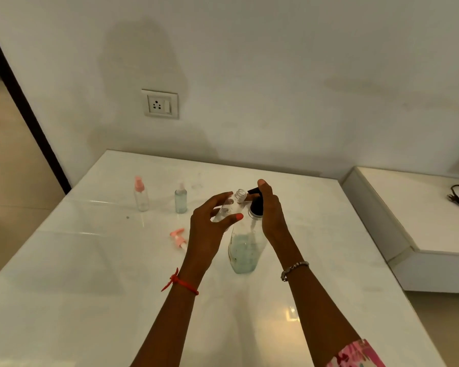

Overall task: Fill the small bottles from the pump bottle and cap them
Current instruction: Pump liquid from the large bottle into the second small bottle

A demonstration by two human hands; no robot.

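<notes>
Head view, centre of frame: the left hand [210, 221] grips a tilted, uncapped small bottle [229, 206], its neck just beside the nozzle of the pump bottle [245, 247], whose head the right hand [272, 210] clasps, one finger on top. If neck and nozzle are misaligned at the stroke, liquid would likely spill onto the table [90, 260] (the loose pink cap [178, 237] lies just left of the hands).

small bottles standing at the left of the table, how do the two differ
The left bottle looks clear and empty; the right bottle holds pale blue-green liquid. The left bottle's cap is a stronger pink, the right bottle's cap paler. Both stand upright and capped on the table, with neither hand on them.
</notes>
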